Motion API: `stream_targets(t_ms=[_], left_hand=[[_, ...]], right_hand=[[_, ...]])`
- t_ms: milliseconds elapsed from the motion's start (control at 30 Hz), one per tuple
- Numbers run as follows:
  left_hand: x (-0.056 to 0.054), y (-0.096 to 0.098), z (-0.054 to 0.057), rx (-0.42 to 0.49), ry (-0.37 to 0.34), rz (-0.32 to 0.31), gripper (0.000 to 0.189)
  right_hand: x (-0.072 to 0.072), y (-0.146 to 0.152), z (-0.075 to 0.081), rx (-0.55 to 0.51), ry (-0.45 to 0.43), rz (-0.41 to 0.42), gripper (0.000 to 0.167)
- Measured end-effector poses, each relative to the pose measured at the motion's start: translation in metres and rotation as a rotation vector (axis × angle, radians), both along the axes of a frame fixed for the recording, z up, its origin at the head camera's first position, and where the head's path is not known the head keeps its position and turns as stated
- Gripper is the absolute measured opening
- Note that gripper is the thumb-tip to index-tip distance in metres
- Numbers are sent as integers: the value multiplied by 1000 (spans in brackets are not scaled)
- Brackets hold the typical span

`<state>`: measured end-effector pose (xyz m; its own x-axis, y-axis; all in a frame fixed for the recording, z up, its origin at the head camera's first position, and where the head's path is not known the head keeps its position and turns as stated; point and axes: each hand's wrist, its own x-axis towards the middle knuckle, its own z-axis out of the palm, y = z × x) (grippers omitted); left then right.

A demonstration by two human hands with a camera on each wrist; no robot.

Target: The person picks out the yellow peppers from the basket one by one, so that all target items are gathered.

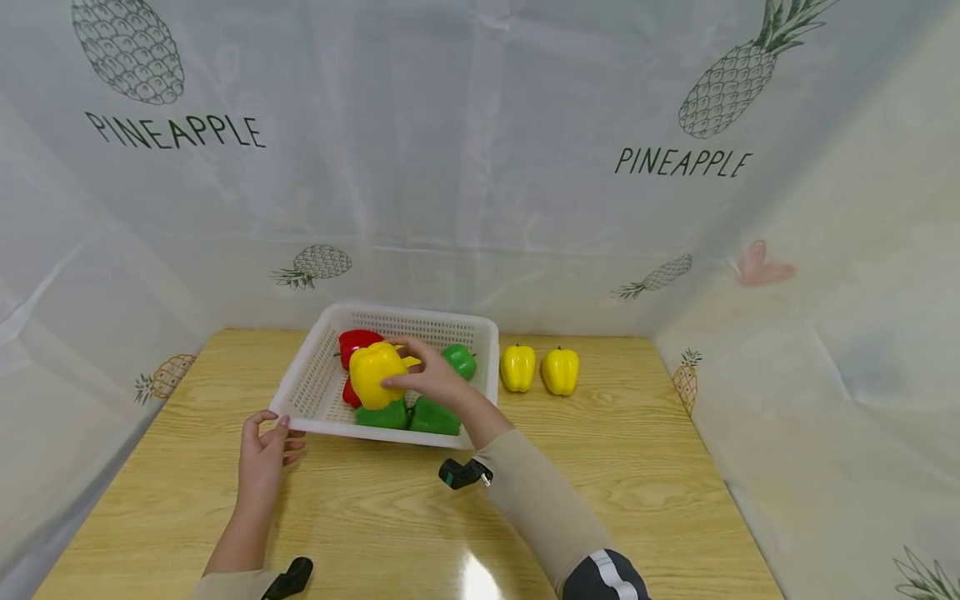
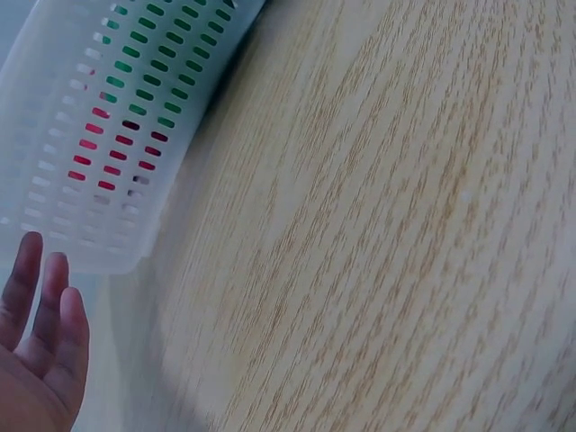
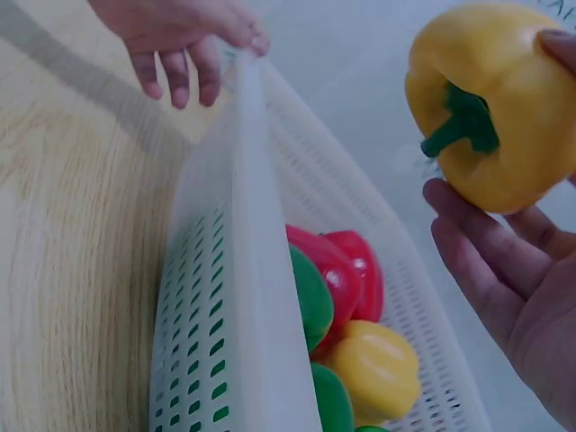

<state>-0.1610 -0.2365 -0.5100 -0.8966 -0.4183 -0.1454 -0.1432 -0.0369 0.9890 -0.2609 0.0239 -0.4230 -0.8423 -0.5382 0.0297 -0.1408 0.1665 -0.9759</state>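
Note:
My right hand (image 1: pixel 433 379) grips a yellow bell pepper (image 1: pixel 375 375) above a white perforated plastic basket (image 1: pixel 420 313). In the right wrist view the green stem of this yellow bell pepper (image 3: pixel 526 99) faces the camera. Thumb and forefinger of my left hand (image 1: pixel 261 454) pinch the basket's near left corner, with the other fingers spread outside it. Inside the basket lie two red bell peppers (image 1: pixel 360 340), several green bell peppers (image 1: pixel 435 417) and another yellow bell pepper (image 3: pixel 373 369), which the right hand partly hides in the head view.
Two more yellow bell peppers (image 1: pixel 518 368) stand on the wooden table (image 1: pixel 600 475) just right of the basket. A pale curtain (image 1: pixel 465 183) printed with pineapples hangs behind the table and along its sides.

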Motion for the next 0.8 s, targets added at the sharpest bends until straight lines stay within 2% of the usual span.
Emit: stream_targets(t_ms=[200,400,800], left_hand=[[1,1,2,-2,-6,-4,16],[3,2,8,-4,-24,0,15],[1,-1,-6,-37,18,-3,16]], right_hand=[[9,14,0,18,39,-58,56],[19,32,0,-33,-11,-109,57],[36,63,-11,-173,-35,-139,61]])
